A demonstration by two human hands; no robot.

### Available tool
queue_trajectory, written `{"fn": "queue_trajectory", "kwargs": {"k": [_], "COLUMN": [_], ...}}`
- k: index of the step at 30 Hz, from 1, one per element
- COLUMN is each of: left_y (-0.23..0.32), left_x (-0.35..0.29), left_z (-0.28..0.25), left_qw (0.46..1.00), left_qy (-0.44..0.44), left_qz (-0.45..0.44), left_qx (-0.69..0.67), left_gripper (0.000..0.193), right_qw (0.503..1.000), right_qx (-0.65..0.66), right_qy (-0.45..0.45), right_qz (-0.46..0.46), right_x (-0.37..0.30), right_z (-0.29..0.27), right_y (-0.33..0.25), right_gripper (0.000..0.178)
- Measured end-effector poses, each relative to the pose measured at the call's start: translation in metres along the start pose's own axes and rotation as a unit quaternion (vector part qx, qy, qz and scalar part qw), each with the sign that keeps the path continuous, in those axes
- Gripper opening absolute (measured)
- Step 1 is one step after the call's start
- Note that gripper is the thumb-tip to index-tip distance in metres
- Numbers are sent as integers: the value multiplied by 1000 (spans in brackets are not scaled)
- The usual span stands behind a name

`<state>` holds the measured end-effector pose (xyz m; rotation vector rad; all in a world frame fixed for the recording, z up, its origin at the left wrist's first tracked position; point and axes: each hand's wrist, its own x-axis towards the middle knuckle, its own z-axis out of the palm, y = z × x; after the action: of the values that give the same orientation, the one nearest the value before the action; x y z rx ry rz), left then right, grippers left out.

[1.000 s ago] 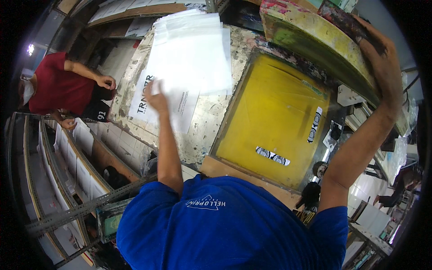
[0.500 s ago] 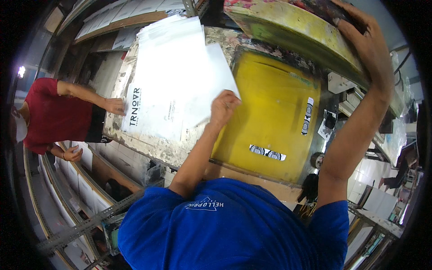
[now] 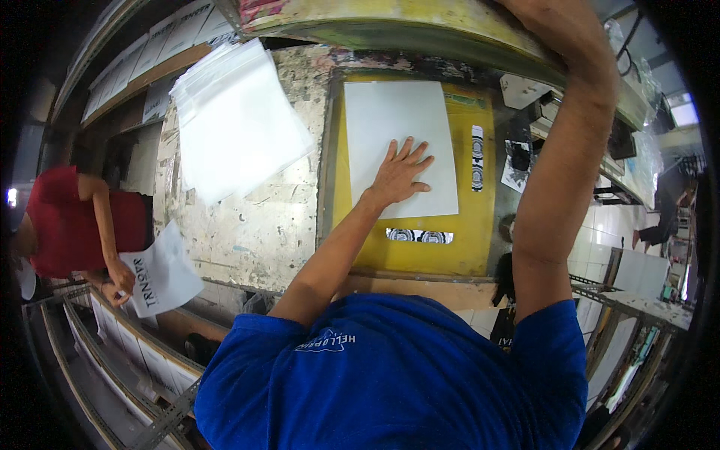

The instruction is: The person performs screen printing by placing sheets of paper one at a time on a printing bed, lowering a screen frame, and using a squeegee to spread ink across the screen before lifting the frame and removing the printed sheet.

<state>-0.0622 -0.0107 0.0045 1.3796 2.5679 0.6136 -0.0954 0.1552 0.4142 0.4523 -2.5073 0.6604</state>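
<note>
My left hand (image 3: 403,176) lies flat with its fingers spread on a blank white sheet (image 3: 375,112). That sheet rests on a yellow printing bed (image 3: 469,225), just inside the black-and-white marker strips (image 3: 477,159) stuck on its right and near sides. At the top edge of the picture, my right hand (image 3: 555,22) is on the rim of a raised, paint-stained screen frame (image 3: 420,34). Its fingertips are cut off by the picture's edge. To the left of the bed, a fanned stack of white sheets (image 3: 232,127) lies on the paint-spotted table (image 3: 247,240).
At the left, a person in a red shirt (image 3: 64,217) holds a printed white sheet (image 3: 169,274). Racks with printed sheets (image 3: 154,52) stand at the far left. A paint-smeared paper scrap (image 3: 516,165) lies right of the bed. Another person (image 3: 664,217) shows at far right.
My left hand has carried a white sheet from the stack onto the yellow bed and opened flat on it. The person in red has lifted the printed sheet off the table. My right hand stays on the frame.
</note>
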Motion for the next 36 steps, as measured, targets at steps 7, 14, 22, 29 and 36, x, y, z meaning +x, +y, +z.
{"fn": "queue_trajectory", "kwargs": {"k": [7, 14, 22, 29, 36], "left_y": [36, 47, 45, 73, 54], "left_x": [20, 5, -7, -74, -192], "left_z": [6, 13, 8, -133, -99], "left_qw": [996, 996, 995, 664, 695], "left_qy": [-81, -73, -1, 470, 344], "left_qz": [40, 46, 96, 9, -254], "left_qx": [11, 3, -24, -581, -579], "left_gripper": [79, 76, 75, 112, 113], "right_qw": [998, 999, 999, 1000, 997], "right_qx": [41, 38, 20, -3, -33], "right_qy": [-43, -28, -12, -31, -46], "right_qz": [9, -5, -36, -1, 43], "right_x": [-6, -12, -10, -91, -208], "right_z": [-17, -12, 5, 25, 95], "right_y": [-27, -21, 0, -20, -54], "right_gripper": [39, 38, 40, 48, 52]}}
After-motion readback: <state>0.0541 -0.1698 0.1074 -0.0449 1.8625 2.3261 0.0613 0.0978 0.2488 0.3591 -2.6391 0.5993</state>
